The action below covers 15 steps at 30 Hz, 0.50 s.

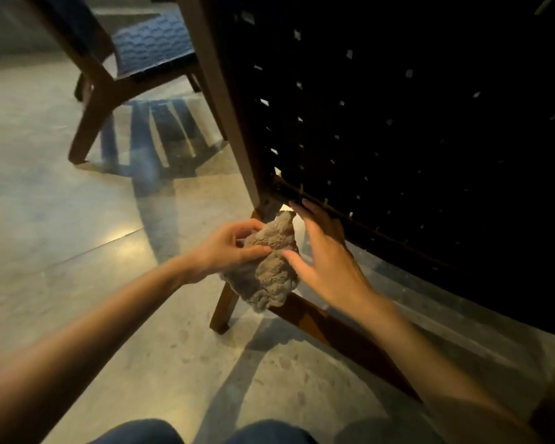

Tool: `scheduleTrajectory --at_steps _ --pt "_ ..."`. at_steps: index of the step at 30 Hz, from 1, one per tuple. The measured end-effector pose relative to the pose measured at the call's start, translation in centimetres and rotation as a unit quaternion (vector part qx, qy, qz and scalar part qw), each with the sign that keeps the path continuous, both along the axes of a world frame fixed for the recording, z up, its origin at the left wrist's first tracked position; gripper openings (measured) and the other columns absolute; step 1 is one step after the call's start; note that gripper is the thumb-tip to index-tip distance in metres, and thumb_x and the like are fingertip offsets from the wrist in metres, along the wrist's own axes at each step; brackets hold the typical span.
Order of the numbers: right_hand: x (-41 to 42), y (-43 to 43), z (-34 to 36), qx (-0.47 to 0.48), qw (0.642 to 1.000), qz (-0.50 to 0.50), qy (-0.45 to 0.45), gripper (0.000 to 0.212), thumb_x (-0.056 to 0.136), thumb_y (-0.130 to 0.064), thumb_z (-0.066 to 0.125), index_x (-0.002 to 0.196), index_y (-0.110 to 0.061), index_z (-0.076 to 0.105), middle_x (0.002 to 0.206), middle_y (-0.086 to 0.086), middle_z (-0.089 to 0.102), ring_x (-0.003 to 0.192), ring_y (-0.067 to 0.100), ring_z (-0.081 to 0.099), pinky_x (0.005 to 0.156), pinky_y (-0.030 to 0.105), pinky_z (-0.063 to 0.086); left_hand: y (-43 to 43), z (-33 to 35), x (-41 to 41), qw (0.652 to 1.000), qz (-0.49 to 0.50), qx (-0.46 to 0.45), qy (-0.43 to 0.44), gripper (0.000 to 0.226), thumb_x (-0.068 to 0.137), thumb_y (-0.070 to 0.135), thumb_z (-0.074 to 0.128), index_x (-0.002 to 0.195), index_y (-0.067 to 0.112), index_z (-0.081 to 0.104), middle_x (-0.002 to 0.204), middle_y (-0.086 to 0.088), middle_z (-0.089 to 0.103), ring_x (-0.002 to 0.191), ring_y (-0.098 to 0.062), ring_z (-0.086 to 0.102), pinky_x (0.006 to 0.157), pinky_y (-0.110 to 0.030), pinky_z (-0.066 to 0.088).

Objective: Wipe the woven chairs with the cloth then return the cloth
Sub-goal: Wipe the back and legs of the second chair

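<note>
Pinching a bunched grey cloth [269, 267] between thumb and curled fingers, my left hand [234, 248] holds it at the centre of the frame, in front of the lower corner of the near woven chair [414, 129]. My right hand [324, 254] is spread, fingers straight; its thumb touches the right side of the cloth and its fingertips reach up to the bottom rail of the chair's dark woven panel, which fills the right half of the frame. I see the cloth hanging in the air, clear of the floor [61, 219], with the chair's wooden leg [225, 306] showing just behind and below it. A second woven chair [148, 46], with a blue seat and wooden frame, stands in the upper left of the frame, well apart from my hands. Blue trouser knees [202, 432] sit at the bottom edge
</note>
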State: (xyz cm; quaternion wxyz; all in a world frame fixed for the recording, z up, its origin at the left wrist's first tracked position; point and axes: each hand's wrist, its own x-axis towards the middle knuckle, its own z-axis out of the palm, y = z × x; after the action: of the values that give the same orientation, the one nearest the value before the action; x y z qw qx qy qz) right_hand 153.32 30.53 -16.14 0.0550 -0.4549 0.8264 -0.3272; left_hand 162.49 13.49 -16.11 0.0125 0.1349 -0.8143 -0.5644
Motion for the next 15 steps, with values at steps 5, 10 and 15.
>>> scheduleTrajectory --at_steps 5,10,15 --pt "-2.4 -3.0 -0.7 -0.008 0.997 0.033 -0.069 0.029 0.094 -0.029 0.056 0.123 -0.027 0.051 0.132 -0.001 0.049 0.130 0.019 0.040 0.101 0.035 0.043 -1.8 0.7 0.5 0.999 0.034 -0.035 -0.016 0.036 0.073 0.035 0.069 0.103 0.019 0.057 0.105 -0.001 0.063 0.098 -0.016 0.063 0.085 -0.032 0.055" --pt "-2.4 -4.8 1.0 -0.081 0.982 0.102 -0.137 0.013 0.097 -0.022 0.051 0.109 -0.028 0.048 0.121 0.004 0.052 0.111 0.012 0.055 0.084 0.024 0.055 -2.7 1.8 1.2 0.992 0.035 -0.002 -0.118 0.051 0.076 0.032 0.073 0.116 0.042 0.042 0.113 0.002 0.054 0.100 -0.014 0.058 0.079 -0.024 0.051" --pt "-1.7 -5.2 2.6 -0.153 0.978 0.107 -0.088 0.013 0.096 -0.016 0.053 0.104 -0.027 0.049 0.109 0.000 0.057 0.104 0.010 0.057 0.088 0.032 0.053 -2.7 1.7 1.7 0.984 0.052 -0.103 -0.135 0.051 0.077 0.034 0.074 0.121 0.030 0.049 0.123 0.006 0.040 0.116 -0.013 0.038 0.098 -0.033 0.038"
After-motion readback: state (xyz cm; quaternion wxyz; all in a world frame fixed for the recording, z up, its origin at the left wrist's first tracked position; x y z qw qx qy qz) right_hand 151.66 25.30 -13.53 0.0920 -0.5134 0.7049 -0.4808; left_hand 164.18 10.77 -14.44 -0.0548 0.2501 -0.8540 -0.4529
